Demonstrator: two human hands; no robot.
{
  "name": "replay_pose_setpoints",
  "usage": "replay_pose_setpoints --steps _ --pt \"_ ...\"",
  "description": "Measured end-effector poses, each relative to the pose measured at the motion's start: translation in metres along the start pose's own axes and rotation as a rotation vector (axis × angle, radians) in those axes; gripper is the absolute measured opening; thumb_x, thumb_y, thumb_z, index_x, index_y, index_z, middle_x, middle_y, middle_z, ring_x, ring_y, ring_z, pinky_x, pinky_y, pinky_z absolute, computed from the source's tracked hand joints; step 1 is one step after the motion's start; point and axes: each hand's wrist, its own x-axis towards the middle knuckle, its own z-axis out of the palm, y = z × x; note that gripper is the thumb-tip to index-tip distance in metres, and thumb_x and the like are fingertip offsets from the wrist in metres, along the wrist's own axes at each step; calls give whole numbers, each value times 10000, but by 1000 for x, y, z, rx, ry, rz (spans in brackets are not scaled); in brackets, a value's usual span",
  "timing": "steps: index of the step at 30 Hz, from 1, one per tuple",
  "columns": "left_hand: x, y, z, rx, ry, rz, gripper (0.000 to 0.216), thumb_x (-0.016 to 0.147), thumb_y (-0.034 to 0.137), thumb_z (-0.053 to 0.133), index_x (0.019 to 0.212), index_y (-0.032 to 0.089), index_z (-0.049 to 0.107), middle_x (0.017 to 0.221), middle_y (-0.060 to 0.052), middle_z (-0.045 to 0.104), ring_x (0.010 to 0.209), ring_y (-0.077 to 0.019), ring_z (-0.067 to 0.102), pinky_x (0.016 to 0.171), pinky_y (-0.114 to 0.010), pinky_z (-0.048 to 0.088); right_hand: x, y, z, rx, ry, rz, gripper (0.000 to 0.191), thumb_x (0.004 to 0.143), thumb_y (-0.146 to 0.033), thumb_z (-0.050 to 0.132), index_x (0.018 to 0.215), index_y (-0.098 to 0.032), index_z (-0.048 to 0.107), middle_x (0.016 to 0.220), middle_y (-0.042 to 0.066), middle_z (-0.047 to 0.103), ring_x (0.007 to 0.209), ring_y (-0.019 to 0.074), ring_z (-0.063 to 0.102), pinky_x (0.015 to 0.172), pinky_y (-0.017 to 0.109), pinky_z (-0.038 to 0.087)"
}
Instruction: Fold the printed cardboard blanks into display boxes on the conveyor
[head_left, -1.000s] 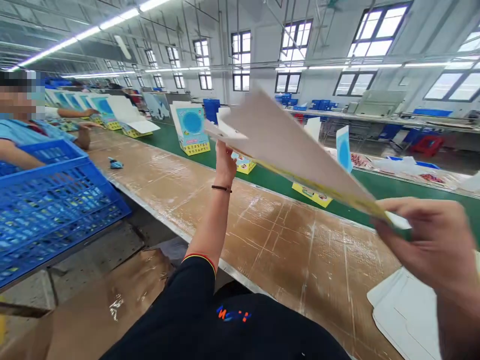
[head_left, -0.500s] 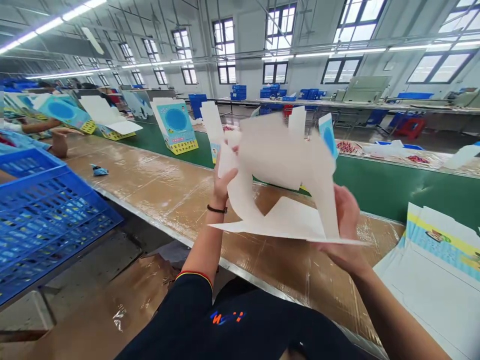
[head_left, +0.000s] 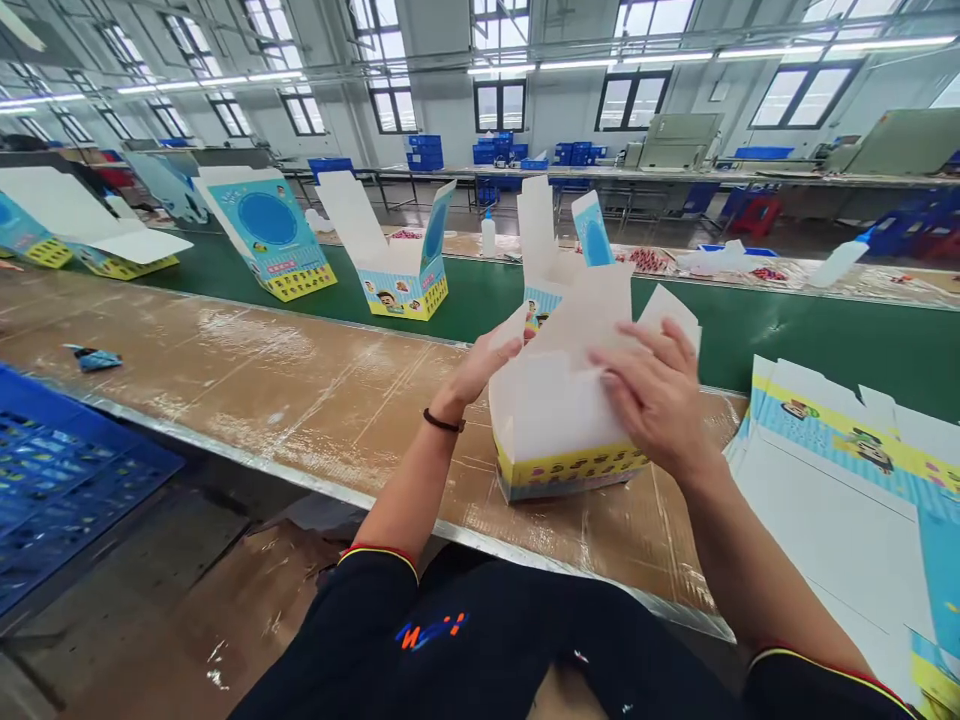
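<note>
left hand [head_left: 480, 368] has fingers pressed together, right hand [head_left: 651, 395] spread (no pinch), both on a white-and-yellow cardboard box [head_left: 564, 420]. it sits near the front edge of the brown paper-covered bench [head_left: 300, 400].

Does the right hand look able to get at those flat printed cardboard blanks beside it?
Probably yes: the right hand is close to the flat printed cardboard blanks, with only a strip of brown workbench between them.

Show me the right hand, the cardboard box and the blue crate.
Right hand [head_left: 652, 395]: head view, back of the hand.
Cardboard box [head_left: 568, 466]: head view, yellow printed strip.
Blue crate [head_left: 97, 425]: head view, top rim.
</note>
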Motion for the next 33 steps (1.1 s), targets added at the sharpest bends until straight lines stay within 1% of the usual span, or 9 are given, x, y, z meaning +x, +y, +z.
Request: replay_pose_setpoints --steps 5,8,12,16,19,24,28,30,33 --pt "-12 -8 -4 52 124 84 1000 732 820 683 1516 233 486 1486 -139 577 1390 -369 513 1149 -504 422 2 8 17 -28 -645 86 423 1084 -295 336 1026 -197 743 1029 97 775 975 264 706 1056 485 490" --pt "-23 -3 2 -39 14 128 1163 614 980 608 1526 270 476 1591 -135 487 1516 -394 365 1208 -507 377 -1 1 20 31 -805 80 438 1075 -291 339 1063 -191 765 1128 114 774 1052 293 712 970 455 526" --pt "-26 4 18 -140 3 99 1039 662 988 552 1394 252 592 1473 -139 596 1452 -393 449 1164 -517 432 -5 -7 20 66 -703 29 437 1065 -309 363 1062 -182 781 1084 126 780 1035 324 721 999 511 522" --pt "-8 -3 23 24 152 -3 915 638 600 891 1386 224 522 1437 -134 590 1361 -363 531 1130 -495 465 -4 -4 26 18 -728 26 441 1070 -317 360 996 -212 781 1043 104 784 1012 312 724 936 496 561" --pt "5 -14 16 92 189 -73 903 538 353 933 1316 205 498 1360 -120 614 1296 -349 573 1090 -487 494 1 -5 26 36 -656 70 393 1054 -314 402 992 -213 777 1066 110 780 1011 313 722 945 517 568" --pt "11 -24 2 82 248 -154 687 551 213 804 1168 201 503 1208 -78 640 1202 -310 610 1030 -463 513 4 -3 -1 186 -72 57 286 1024 -285 483 1115 -286 754 1263 64 734 1256 307 639 1130 578 469" --pt "10 -21 5 54 242 -167 631 547 216 750 1126 207 500 1120 -56 645 1113 -287 629 959 -440 534 8 53 -9 275 409 314 277 1028 -383 492 1148 -271 716 1148 89 738 1175 287 668 1112 558 487" --pt "10 -20 9 37 254 -180 626 535 223 741 1115 205 507 1085 -49 649 1074 -282 639 924 -432 546 10 89 2 427 370 474 411 964 -486 556 1293 -257 647 1251 103 705 1249 285 639 1134 557 479" --pt "11 -21 11 1 286 -183 646 518 225 738 1128 207 528 1055 -37 664 1023 -273 654 884 -416 557 10 120 28 717 -26 691 797 854 -622 642 1528 -245 445 1493 144 570 1383 306 558 1100 561 507"
